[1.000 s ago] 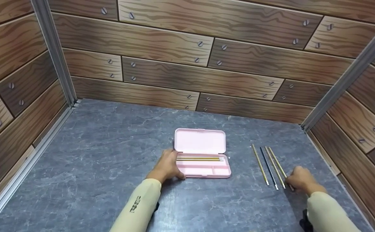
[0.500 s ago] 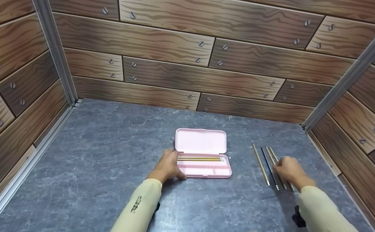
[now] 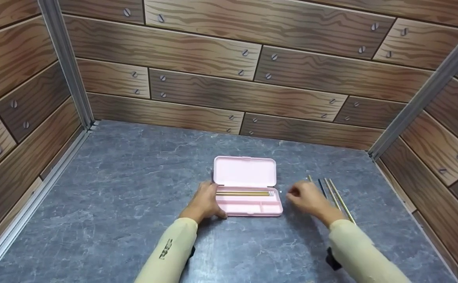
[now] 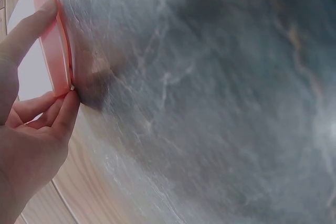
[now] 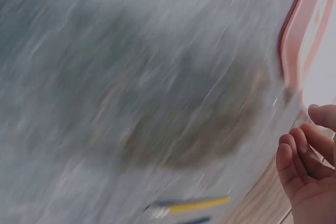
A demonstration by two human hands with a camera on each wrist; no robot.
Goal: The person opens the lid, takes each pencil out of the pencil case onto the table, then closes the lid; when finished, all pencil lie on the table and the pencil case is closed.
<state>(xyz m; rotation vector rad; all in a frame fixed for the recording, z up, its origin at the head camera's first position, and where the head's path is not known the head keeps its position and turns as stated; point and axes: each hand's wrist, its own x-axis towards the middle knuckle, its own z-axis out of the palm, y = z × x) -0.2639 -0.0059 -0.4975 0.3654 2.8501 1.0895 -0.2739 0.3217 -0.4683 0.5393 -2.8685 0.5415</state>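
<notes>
An open pink pencil case (image 3: pixel 248 214) lies on the grey tabletop with its lid (image 3: pixel 245 171) tipped back. My left hand (image 3: pixel 205 201) grips the case's left end, thumb at the front edge and fingers at the back corner; the left wrist view shows this pinch on the pink wall (image 4: pixel 54 59). Two yellow pencils (image 3: pixel 242 193) with white ends lie side by side in the rear compartment. My right hand (image 3: pixel 306 198), its fingers loosely bent, is just right of the case. Nothing shows between its fingers (image 5: pixel 286 163) in the right wrist view.
Right of the case lie several pencils: a dark one (image 3: pixel 321 186) and gold ones (image 3: pixel 342 198), partly hidden by my right hand and forearm. The case's front section has a divider (image 3: pixel 260 207). Wood-patterned walls (image 3: pixel 197 86) close in the marbled tabletop (image 3: pixel 134 169).
My right hand has swept left from the rightmost pencil, across the others, to beside the case. The pencils stay on the table. My left hand keeps its hold on the case.
</notes>
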